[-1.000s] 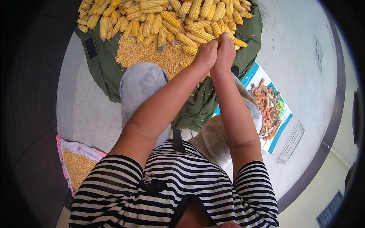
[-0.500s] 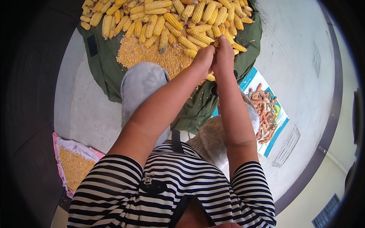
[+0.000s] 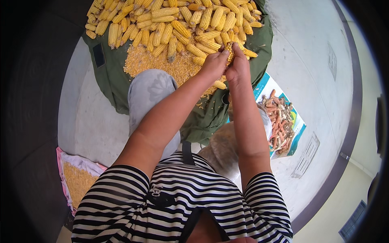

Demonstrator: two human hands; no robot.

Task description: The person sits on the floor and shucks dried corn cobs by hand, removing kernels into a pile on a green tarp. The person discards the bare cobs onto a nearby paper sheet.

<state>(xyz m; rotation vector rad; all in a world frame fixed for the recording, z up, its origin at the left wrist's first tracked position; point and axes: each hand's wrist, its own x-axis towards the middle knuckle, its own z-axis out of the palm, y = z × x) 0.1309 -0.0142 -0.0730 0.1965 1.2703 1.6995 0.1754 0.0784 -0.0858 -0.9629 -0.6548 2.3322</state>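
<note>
An ear of corn (image 3: 229,54) stands roughly upright between my two hands, its yellow kernels showing at the top with some dark gaps. My left hand (image 3: 216,65) is closed on its left side, and my right hand (image 3: 239,64) is wrapped round its right side. The lower end of the ear is hidden by my palms. Just beyond my hands lies a big heap of yellow corn ears (image 3: 186,30). Loose kernels (image 3: 158,62) are spread in front of the heap, on a dark green cloth (image 3: 109,87).
A dark phone (image 3: 99,55) lies at the cloth's left edge. Stripped reddish cobs (image 3: 279,121) are piled on a blue and white sheet (image 3: 299,139) at my right. A pink and white cloth (image 3: 83,156) at lower left holds more kernels. My knee (image 3: 152,93) rises near the loose kernels.
Both hands have drawn slightly nearer to me with the ear between them. The ear now shows more plainly above my fingers.
</note>
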